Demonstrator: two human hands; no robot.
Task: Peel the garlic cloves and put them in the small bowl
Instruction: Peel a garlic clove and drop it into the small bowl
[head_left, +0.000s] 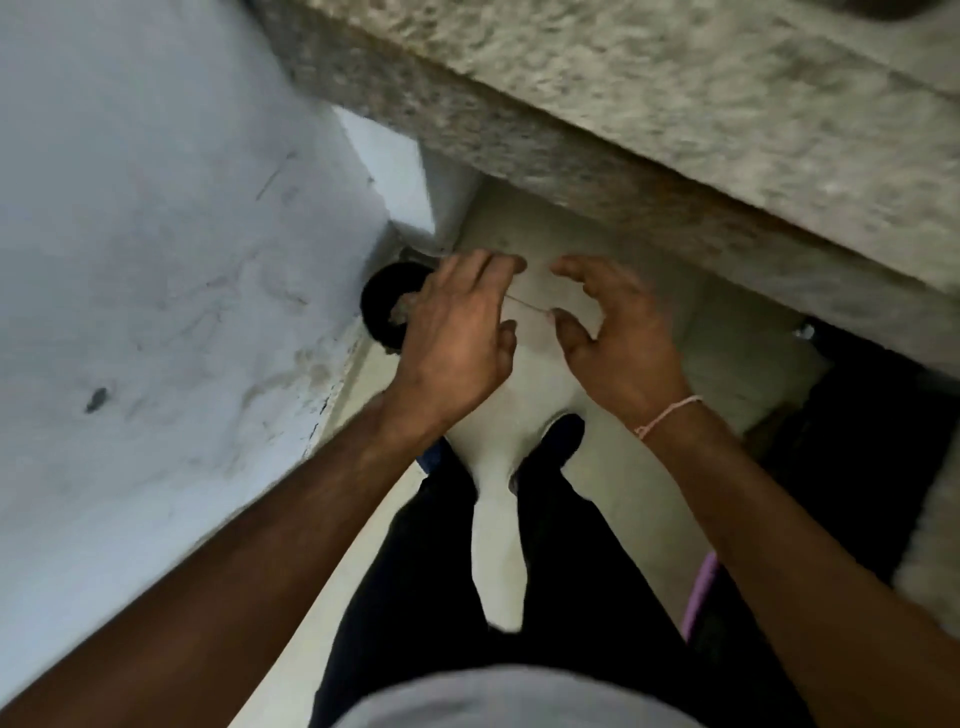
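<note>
Neither garlic cloves nor a small bowl appear in this view. My left hand (457, 343) is stretched out low in front of me, fingers spread and relaxed, partly over a black round bin (382, 306) on the floor by the wall. My right hand (615, 338) hovers beside it with loosely curved fingers and holds nothing. A thin pale strand (530, 307) shows between the two hands; the blur hides what it is. A small pale scrap (401, 306) shows at my left fingertips, above the bin's opening.
A speckled stone counter edge (649, 130) runs overhead from upper left to right. A scuffed white wall (156, 260) fills the left. Below are a pale floor (519, 415), my dark trousers and shoes, and a dark space under the counter at right.
</note>
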